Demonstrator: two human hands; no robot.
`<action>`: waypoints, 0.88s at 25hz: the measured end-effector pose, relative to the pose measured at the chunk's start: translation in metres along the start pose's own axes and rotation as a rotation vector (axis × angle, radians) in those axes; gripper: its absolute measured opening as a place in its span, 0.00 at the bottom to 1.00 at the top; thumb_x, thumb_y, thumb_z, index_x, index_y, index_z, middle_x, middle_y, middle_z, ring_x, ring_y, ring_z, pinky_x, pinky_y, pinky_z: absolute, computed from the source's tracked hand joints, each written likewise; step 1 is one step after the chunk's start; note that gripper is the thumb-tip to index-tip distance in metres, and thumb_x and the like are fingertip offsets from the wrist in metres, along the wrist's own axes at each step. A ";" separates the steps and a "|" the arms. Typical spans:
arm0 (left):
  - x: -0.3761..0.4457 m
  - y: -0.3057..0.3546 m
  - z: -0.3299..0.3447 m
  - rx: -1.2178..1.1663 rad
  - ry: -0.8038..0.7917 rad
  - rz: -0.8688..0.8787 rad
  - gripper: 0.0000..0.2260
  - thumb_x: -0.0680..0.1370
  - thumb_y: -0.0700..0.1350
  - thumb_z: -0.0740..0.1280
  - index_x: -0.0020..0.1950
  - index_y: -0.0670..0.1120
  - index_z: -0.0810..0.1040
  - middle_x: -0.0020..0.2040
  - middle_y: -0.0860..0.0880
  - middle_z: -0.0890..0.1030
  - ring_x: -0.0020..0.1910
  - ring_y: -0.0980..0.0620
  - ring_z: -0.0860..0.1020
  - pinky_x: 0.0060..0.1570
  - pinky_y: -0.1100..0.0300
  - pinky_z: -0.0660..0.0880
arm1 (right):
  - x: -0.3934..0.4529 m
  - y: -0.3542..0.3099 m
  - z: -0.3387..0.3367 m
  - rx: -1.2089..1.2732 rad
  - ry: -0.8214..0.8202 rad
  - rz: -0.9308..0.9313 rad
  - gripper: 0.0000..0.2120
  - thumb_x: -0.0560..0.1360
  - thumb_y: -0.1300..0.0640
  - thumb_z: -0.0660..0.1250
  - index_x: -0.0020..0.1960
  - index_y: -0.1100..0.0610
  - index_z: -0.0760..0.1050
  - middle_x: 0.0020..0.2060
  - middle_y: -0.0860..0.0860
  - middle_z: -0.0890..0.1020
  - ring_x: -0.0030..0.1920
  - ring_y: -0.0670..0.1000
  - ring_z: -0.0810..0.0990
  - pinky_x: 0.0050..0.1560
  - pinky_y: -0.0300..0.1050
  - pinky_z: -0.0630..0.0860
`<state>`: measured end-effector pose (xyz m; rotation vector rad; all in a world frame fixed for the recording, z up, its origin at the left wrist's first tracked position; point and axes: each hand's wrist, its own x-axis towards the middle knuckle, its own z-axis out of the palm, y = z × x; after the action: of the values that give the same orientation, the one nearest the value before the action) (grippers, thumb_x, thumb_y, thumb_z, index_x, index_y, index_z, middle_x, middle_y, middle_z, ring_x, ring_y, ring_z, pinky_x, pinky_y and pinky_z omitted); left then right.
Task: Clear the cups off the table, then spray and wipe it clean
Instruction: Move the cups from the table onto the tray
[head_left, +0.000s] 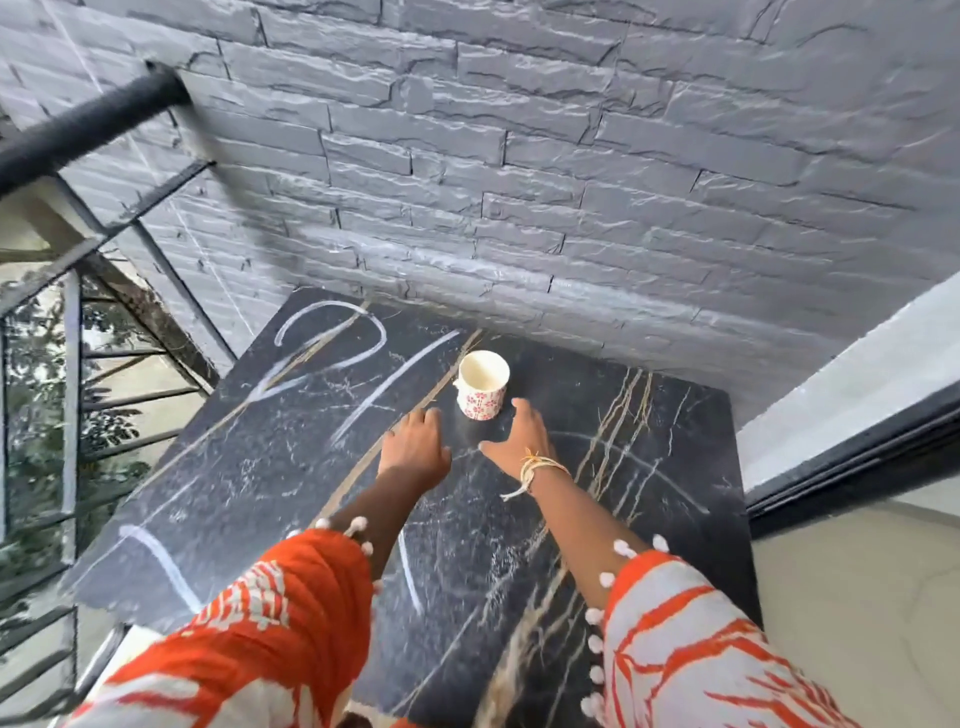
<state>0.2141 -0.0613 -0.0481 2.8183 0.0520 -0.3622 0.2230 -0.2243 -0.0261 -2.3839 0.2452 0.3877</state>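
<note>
Orange-and-white sleeves nearest us; both our hands reach over the black marble table (675, 457) toward one cup (482, 385).

Our left hand (415, 449) hovers with loose fingers, holding nothing, just left and near of the cup. Our right hand (522, 436) is spread wide, thumb out, just right of it; contact we cannot tell. The cup stands upright, far centre, near the table's far edge against the grey stone wall (571, 156). Open tabletop lies left, right and near. A metal railing (72, 332) borders the left edge.
</note>
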 end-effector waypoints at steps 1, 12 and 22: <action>0.011 -0.002 0.001 0.003 -0.034 -0.012 0.24 0.76 0.51 0.65 0.70 0.46 0.64 0.70 0.45 0.68 0.68 0.43 0.69 0.65 0.42 0.67 | 0.013 -0.005 0.000 0.028 0.009 -0.001 0.44 0.67 0.52 0.77 0.75 0.57 0.56 0.71 0.57 0.65 0.70 0.59 0.67 0.68 0.51 0.66; 0.053 -0.019 0.041 0.101 -0.231 -0.038 0.44 0.71 0.64 0.69 0.79 0.51 0.50 0.80 0.49 0.47 0.78 0.46 0.49 0.71 0.39 0.56 | 0.105 -0.023 0.028 0.250 0.128 0.085 0.47 0.56 0.50 0.82 0.70 0.51 0.64 0.66 0.51 0.73 0.66 0.55 0.72 0.65 0.47 0.71; 0.018 -0.029 0.036 -0.330 -0.013 -0.166 0.16 0.77 0.48 0.63 0.64 0.49 0.74 0.65 0.48 0.73 0.59 0.45 0.76 0.57 0.47 0.76 | 0.008 -0.001 0.050 0.228 0.183 -0.101 0.41 0.57 0.53 0.82 0.66 0.50 0.69 0.61 0.49 0.78 0.61 0.52 0.75 0.55 0.38 0.68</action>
<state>0.2210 -0.0445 -0.0945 2.4911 0.3151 -0.3716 0.2201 -0.1903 -0.0638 -2.1967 0.2374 0.0875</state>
